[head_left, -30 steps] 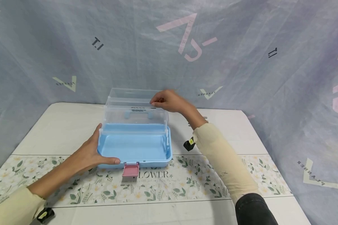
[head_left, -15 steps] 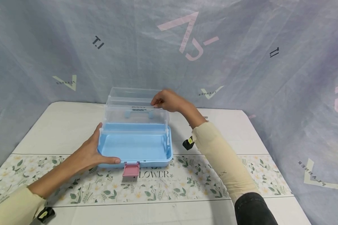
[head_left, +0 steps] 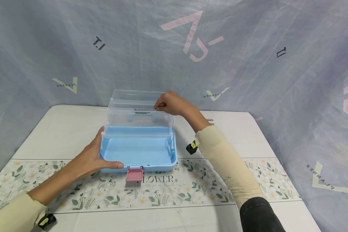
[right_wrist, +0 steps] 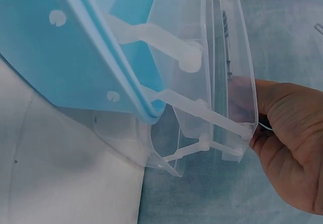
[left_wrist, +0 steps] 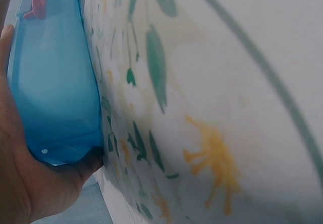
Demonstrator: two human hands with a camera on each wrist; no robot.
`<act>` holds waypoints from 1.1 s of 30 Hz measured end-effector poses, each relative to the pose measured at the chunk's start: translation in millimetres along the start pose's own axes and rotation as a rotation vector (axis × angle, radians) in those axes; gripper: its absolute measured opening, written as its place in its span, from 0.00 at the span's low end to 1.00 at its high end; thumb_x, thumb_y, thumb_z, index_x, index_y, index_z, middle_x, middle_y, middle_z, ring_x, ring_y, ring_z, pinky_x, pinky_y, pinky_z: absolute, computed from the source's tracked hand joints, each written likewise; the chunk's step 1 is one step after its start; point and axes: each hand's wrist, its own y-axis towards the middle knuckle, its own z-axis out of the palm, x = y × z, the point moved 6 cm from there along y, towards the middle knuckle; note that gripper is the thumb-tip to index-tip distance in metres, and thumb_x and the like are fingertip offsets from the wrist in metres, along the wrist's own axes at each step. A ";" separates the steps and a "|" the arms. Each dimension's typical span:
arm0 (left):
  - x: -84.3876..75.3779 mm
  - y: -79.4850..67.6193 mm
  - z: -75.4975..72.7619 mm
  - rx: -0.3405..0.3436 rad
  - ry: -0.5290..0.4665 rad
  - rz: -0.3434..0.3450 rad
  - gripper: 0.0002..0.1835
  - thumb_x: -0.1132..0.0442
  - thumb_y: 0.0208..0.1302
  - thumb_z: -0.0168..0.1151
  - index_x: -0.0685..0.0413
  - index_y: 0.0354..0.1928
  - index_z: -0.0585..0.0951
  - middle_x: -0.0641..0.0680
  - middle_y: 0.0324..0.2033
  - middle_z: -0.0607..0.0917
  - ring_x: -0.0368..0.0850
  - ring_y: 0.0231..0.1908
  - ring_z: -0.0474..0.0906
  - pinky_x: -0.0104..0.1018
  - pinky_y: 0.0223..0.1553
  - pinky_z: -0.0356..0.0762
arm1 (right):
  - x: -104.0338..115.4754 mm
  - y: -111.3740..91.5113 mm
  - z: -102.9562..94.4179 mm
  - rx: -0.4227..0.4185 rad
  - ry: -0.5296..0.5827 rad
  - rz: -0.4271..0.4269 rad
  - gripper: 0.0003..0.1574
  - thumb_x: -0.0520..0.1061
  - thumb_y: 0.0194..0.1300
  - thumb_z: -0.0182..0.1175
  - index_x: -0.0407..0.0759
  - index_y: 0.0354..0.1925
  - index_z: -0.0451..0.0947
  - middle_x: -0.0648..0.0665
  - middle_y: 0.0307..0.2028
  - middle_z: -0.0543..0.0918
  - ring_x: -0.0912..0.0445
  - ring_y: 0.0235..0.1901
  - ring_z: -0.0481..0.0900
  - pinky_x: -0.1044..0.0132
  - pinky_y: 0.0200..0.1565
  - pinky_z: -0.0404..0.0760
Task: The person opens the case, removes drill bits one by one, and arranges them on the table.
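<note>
A light blue storage box (head_left: 139, 151) stands with its clear lid and clear tray (head_left: 121, 117) raised at the back. My left hand (head_left: 90, 161) grips its left end, thumb along the front rim, fingers round the side. In the left wrist view the hand (left_wrist: 45, 178) wraps the box's end (left_wrist: 55, 82). At the tray's right end, my right hand (head_left: 174, 103) pinches a thin spiral metal drill bit (head_left: 145, 109) lying level over the tray. More thin dark pieces (head_left: 145, 113) show below it. In the right wrist view the fingertips of the right hand (right_wrist: 287, 138) are partly behind clear plastic.
A pink latch (head_left: 134, 175) hangs open at the box's front. Thin metal rods (head_left: 210, 120) lie on the table behind the right forearm. A flowered cloth (head_left: 191, 196) covers the table, and a grey printed curtain (head_left: 139, 48) rises behind it.
My right hand has shifted slightly at the tray, and the drill bit shows more clearly apart from the pieces below. The rods behind the forearm show more. The left hand stays on the box.
</note>
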 end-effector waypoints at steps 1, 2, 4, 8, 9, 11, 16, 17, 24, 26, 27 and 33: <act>0.1 0.1 -0.1 -0.001 -0.003 -0.001 0.92 0.31 0.52 0.87 0.51 0.91 0.21 0.82 0.87 0.45 0.88 0.81 0.59 0.84 0.68 0.74 | 0.1 0.6 0.3 0.006 -0.004 0.001 0.13 0.39 0.83 0.67 0.39 0.58 0.94 0.40 0.54 0.95 0.49 0.49 0.91 0.56 0.56 0.89; 0.2 0.1 -0.2 0.000 -0.004 -0.001 0.92 0.31 0.52 0.87 0.52 0.91 0.22 0.82 0.87 0.45 0.88 0.81 0.59 0.84 0.68 0.74 | 0.1 1.0 0.7 0.012 -0.008 0.000 0.13 0.39 0.83 0.66 0.39 0.58 0.94 0.40 0.54 0.95 0.50 0.48 0.90 0.55 0.56 0.89; 0.3 0.1 -0.2 0.002 -0.006 0.001 0.92 0.31 0.52 0.88 0.53 0.91 0.22 0.83 0.87 0.45 0.89 0.81 0.59 0.85 0.68 0.74 | 0.4 1.2 1.1 0.021 -0.016 -0.003 0.13 0.38 0.84 0.65 0.39 0.58 0.93 0.39 0.53 0.95 0.50 0.46 0.88 0.55 0.58 0.88; -0.1 -0.3 0.0 0.003 -0.010 0.004 0.92 0.31 0.52 0.88 0.54 0.91 0.22 0.83 0.87 0.45 0.89 0.81 0.58 0.85 0.69 0.73 | 0.4 0.7 2.4 0.024 -0.020 -0.016 0.13 0.37 0.86 0.61 0.37 0.56 0.92 0.38 0.51 0.93 0.51 0.42 0.83 0.55 0.57 0.87; -0.2 -0.3 0.0 0.002 -0.009 0.004 0.91 0.31 0.52 0.88 0.54 0.91 0.22 0.83 0.87 0.46 0.89 0.81 0.58 0.85 0.69 0.73 | 0.2 0.6 2.6 0.020 -0.018 -0.017 0.14 0.37 0.86 0.61 0.37 0.57 0.91 0.38 0.51 0.93 0.51 0.41 0.82 0.55 0.56 0.86; -0.2 -0.5 0.0 0.004 -0.008 0.003 0.91 0.31 0.53 0.87 0.55 0.91 0.22 0.83 0.87 0.46 0.89 0.81 0.58 0.85 0.69 0.73 | -0.2 0.3 2.5 0.012 -0.002 -0.023 0.14 0.37 0.87 0.60 0.36 0.57 0.91 0.37 0.52 0.93 0.51 0.40 0.82 0.56 0.53 0.85; -0.5 0.4 0.6 0.005 -0.011 0.008 0.91 0.31 0.53 0.87 0.55 0.90 0.22 0.83 0.87 0.46 0.89 0.81 0.58 0.85 0.69 0.73 | 0.2 -2.2 -1.4 -0.002 0.057 -0.043 0.15 0.39 0.87 0.60 0.34 0.59 0.90 0.37 0.48 0.93 0.52 0.37 0.80 0.58 0.47 0.82; -0.7 0.7 0.7 0.003 -0.014 0.009 0.91 0.31 0.53 0.87 0.55 0.90 0.22 0.83 0.87 0.46 0.89 0.81 0.58 0.85 0.69 0.73 | 0.5 -3.1 -2.7 -0.004 0.066 -0.046 0.15 0.39 0.87 0.60 0.34 0.59 0.90 0.37 0.47 0.92 0.52 0.36 0.79 0.58 0.47 0.81; -0.9 1.1 -0.1 -0.001 -0.005 0.008 0.91 0.31 0.53 0.87 0.55 0.90 0.22 0.83 0.87 0.48 0.89 0.81 0.60 0.85 0.69 0.73 | 1.1 -10.6 -12.3 -0.016 0.105 -0.044 0.16 0.41 0.87 0.60 0.36 0.61 0.90 0.38 0.44 0.91 0.55 0.33 0.75 0.60 0.44 0.76; -1.0 0.9 -0.4 -0.002 -0.005 0.006 0.91 0.31 0.53 0.87 0.55 0.91 0.23 0.83 0.87 0.47 0.89 0.81 0.60 0.84 0.69 0.73 | 0.5 -13.3 -14.6 -0.024 0.117 -0.043 0.16 0.42 0.87 0.60 0.36 0.61 0.90 0.39 0.44 0.90 0.55 0.33 0.75 0.60 0.44 0.76; -0.8 0.8 -0.6 -0.002 -0.004 0.005 0.91 0.31 0.53 0.87 0.55 0.91 0.23 0.83 0.87 0.47 0.89 0.81 0.59 0.85 0.69 0.73 | 0.0 -14.7 -15.5 -0.027 0.126 -0.042 0.16 0.42 0.87 0.61 0.36 0.61 0.90 0.39 0.43 0.90 0.54 0.32 0.74 0.60 0.43 0.76; 0.1 -0.5 -0.8 -0.002 -0.005 0.005 0.91 0.31 0.53 0.87 0.55 0.90 0.22 0.83 0.87 0.46 0.89 0.81 0.59 0.85 0.69 0.73 | -8.1 -24.7 -19.3 -0.035 0.169 -0.013 0.16 0.42 0.87 0.60 0.34 0.60 0.89 0.39 0.43 0.88 0.53 0.34 0.75 0.59 0.43 0.75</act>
